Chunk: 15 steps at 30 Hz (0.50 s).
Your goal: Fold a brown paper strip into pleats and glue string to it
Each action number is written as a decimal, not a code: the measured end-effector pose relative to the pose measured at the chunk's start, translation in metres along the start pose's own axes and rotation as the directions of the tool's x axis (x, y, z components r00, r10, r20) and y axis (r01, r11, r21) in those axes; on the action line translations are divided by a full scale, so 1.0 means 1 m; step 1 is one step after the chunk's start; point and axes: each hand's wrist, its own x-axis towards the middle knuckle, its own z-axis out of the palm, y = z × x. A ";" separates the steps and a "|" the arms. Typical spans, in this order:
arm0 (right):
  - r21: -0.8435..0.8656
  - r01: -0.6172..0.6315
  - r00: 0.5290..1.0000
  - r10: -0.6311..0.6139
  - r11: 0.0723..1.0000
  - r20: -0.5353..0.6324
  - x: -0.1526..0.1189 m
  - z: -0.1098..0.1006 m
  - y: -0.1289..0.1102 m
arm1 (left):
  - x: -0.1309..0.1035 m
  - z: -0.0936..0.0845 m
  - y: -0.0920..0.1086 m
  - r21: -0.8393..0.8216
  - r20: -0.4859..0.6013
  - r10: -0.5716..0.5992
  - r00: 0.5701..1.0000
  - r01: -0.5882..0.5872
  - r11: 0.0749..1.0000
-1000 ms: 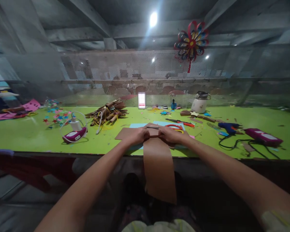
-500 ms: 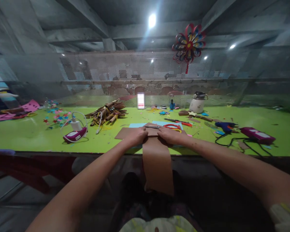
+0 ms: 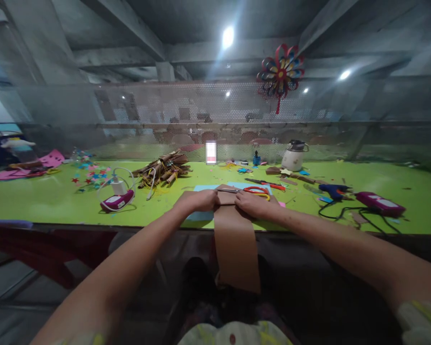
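A sheet of brown kraft paper (image 3: 237,249) lies across the table edge, its long strip hanging down over my lap. My left hand (image 3: 205,200) is closed on the paper at a crosswise fold. Facing it, my right hand (image 3: 252,203) pinches the same fold with curled fingers. Scissors (image 3: 257,190) with red and yellow handles lie just beyond my hands, blades pointing left between them. Under the brown paper is a light blue sheet (image 3: 201,216). My fingertips are partly hidden, so their exact grip is unclear.
On the green table (image 3: 72,211) are a purple power strip (image 3: 117,200), a bundle of brown rolls (image 3: 165,170), a red-handled cutter (image 3: 269,184), a blue glue gun (image 3: 334,191), another purple power strip (image 3: 379,203) and a white jug (image 3: 292,157). A perforated screen (image 3: 147,110) stands behind.
The camera view has shifted slightly. Both hands stay at the fold, and the brown paper's left part shows less beside my left hand.
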 end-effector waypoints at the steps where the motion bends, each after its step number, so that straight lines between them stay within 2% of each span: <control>1: -0.017 0.034 0.999 -0.033 0.999 0.020 0.000 -0.003 -0.003 | 0.007 -0.005 0.002 -0.033 0.022 -0.045 0.999 0.046 0.998; 4: -0.115 0.108 0.994 -0.103 0.987 0.049 -0.001 -0.011 -0.009 | 0.027 -0.016 0.010 -0.069 -0.002 -0.091 0.996 0.090 0.994; 7: -0.192 0.074 0.997 -0.072 0.979 0.018 -0.007 -0.020 -0.017 | 0.034 -0.018 0.015 -0.108 0.006 -0.111 0.994 0.111 0.988; 11: -0.205 -0.037 0.998 0.026 0.978 -0.060 -0.017 -0.036 -0.032 | 0.024 -0.016 0.017 -0.144 0.050 -0.120 0.991 0.126 0.982; 15: -0.214 -0.087 0.993 0.069 0.973 -0.092 -0.022 -0.051 -0.048 | 0.008 -0.010 0.017 -0.324 0.066 -0.131 0.989 0.145 0.935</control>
